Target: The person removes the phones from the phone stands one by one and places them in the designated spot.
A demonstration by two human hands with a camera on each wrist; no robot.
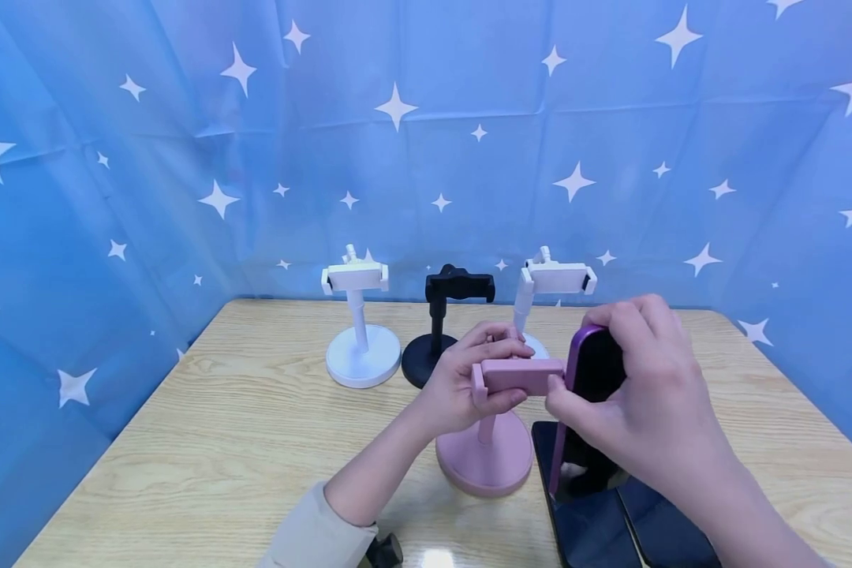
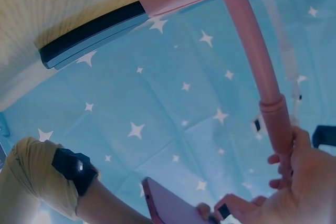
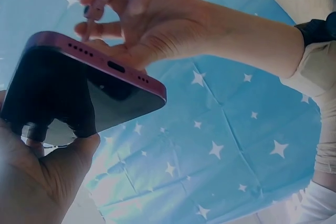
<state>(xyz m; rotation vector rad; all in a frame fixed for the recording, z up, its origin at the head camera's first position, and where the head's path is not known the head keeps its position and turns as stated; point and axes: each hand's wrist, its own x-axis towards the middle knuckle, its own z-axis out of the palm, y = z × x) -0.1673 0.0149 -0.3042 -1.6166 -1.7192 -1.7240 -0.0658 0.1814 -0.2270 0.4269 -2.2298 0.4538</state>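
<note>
A pink phone stand point(image 1: 484, 459) stands upright on the table, with its clamp facing me. My left hand point(image 1: 449, 388) grips the stand behind and around the clamp's left part, the thumb below the clamp and fingers above. A purple-edged phone point(image 1: 596, 367) with a dark screen is in my right hand point(image 1: 656, 394), held on edge right at the clamp's right end. The right thumb reaches that same end. In the right wrist view, the phone's port edge point(image 3: 116, 66) faces the camera. The stand's pole point(image 2: 252, 45) crosses the left wrist view.
Two dark phones lie flat at the front right, one phone point(image 1: 591, 530) beside another phone point(image 1: 663, 525), below my right hand. Behind stand a white phone stand point(image 1: 364, 356), a black phone stand point(image 1: 420, 361) and a second white stand point(image 1: 557, 278), partly hidden. A starred blue curtain point(image 1: 397, 173) surrounds the table.
</note>
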